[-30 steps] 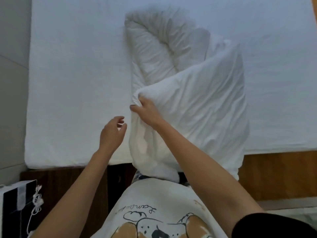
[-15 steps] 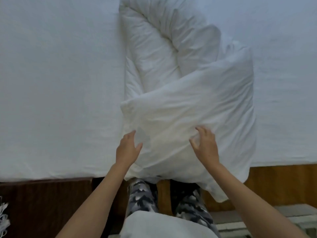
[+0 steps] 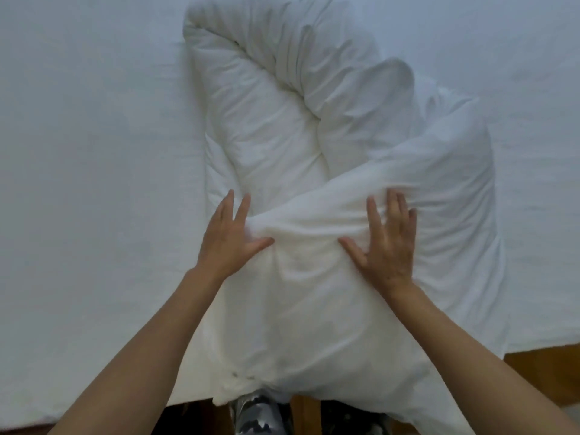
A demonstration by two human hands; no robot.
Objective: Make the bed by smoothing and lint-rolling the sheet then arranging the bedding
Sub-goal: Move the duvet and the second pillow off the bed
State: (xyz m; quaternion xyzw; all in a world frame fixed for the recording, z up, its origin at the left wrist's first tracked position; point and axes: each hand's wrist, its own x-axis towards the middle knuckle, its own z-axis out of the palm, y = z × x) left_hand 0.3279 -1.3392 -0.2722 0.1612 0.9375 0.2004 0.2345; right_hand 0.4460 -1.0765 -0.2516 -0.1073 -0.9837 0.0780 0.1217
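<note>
A bunched white duvet point(image 3: 314, 127) lies in the middle of the bed on the white fitted sheet point(image 3: 94, 152). Its near folded part hangs over the bed's front edge. My left hand point(image 3: 227, 237) lies flat on the duvet's left side, fingers straight and spread. My right hand point(image 3: 387, 240) presses flat on the fold to the right, fingers straight, with the fabric wrinkling ahead of the fingertips. Both forearms reach in from the bottom of the view.
The sheet stretches bare to the left and right point(image 3: 533, 120) of the duvet. A wooden bed frame point(image 3: 546, 368) shows at the lower right. My patterned trouser legs point(image 3: 257, 416) stand against the front edge.
Both hands slid forward up the duvet and flattened out, pushing the fold away from me. One second ago my right hand gripped the fold's corner. The camera moved in over the bed.
</note>
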